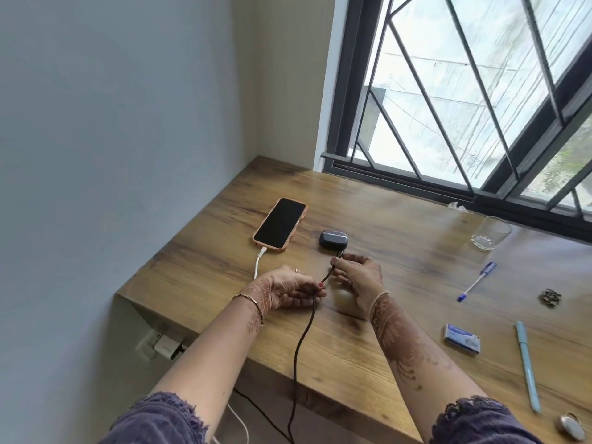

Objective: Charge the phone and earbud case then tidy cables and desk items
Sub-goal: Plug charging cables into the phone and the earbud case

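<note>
**Q:** What do you have on the desk [400, 261], by count?

**A:** One phone [280, 225], screen up and dark, in a peach cover near the left edge. One dark earbud case [333, 239] just to its right. Two cables: a white cable [258, 264] plugged into the phone's near end, and a dark cable [302, 334] rising over the front edge. To your right lie two pens, a blue-capped pen [476, 281] and a pale blue pen [528, 366], plus one small box [462, 338] and one glass [491, 232] by the window [480, 91].

**Q:** Can you read any writing?

**A:** The box carries blue print, too blurred to read. No brand shows on the phone or the case.

**Q:** How are your hands set?

**A:** Your left hand [288, 288] pinches the dark cable a little below its plug. Your right hand [358, 277] pinches the plug end at the case's near side. Whether the plug is seated cannot be told.

**Q:** Where is there room?

**A:** Bare wood lies between the case and the glass, and along the front edge by your forearms.
</note>
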Motion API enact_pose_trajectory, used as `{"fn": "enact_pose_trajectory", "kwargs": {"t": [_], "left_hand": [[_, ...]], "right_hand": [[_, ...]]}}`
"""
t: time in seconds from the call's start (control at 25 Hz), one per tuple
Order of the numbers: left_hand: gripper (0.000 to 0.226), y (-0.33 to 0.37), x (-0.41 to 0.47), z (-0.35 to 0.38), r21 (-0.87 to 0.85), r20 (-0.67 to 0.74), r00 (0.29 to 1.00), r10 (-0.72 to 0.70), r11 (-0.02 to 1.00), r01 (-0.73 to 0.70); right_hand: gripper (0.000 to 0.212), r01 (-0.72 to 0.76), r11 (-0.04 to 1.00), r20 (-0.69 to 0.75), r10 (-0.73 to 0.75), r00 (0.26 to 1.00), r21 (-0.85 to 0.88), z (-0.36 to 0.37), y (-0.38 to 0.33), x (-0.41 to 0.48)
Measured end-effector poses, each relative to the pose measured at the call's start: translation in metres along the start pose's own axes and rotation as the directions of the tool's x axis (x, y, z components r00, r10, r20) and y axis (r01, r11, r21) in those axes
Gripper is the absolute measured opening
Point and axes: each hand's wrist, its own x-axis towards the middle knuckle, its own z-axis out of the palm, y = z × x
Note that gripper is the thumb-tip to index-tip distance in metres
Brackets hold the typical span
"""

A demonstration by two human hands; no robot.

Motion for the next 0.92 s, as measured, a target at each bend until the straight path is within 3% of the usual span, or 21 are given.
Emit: {"fn": "enact_pose_trajectory", "kwargs": {"t": [0.28,0.44,0.56,0.64,0.76,0.92], "left_hand": [[0.025,0.013,0.018,0.013,-0.135,-0.26,0.944,0.201,0.961,-0.242],[0.014,0.019,0.027,0.023,-0.069,-0.242,0.937,0.253,0.958,-0.277],[0.018,0.019,0.037,0.025,-0.007,-0.26,0.923,0.284,0.955,-0.296],[0.017,0.018,0.044,0.027,-0.007,-0.29,0.913,0.287,0.953,-0.302],[0.018,0.019,0.048,0.031,-0.056,-0.332,0.904,0.27,0.951,-0.304],[0.042,0.025,0.055,0.03,-0.052,-0.371,0.887,0.275,0.947,-0.315]], "right_hand": [[0.031,0.083,0.979,0.088,-0.067,0.994,-0.184,-0.004,-0.005,-0.019],[0.029,0.164,0.95,0.139,-0.13,0.982,-0.265,-0.002,0.001,-0.021],[0.02,0.193,0.935,0.192,-0.139,0.971,-0.297,-0.007,0.002,-0.02],[0.008,0.199,0.936,0.103,-0.176,0.979,-0.29,-0.011,0.002,-0.011],[0.006,0.282,0.857,-0.115,-0.363,0.925,-0.431,-0.016,0.0,0.011],[0.033,0.3,0.649,-0.012,-0.43,0.903,-0.699,-0.01,-0.015,0.03]]}}
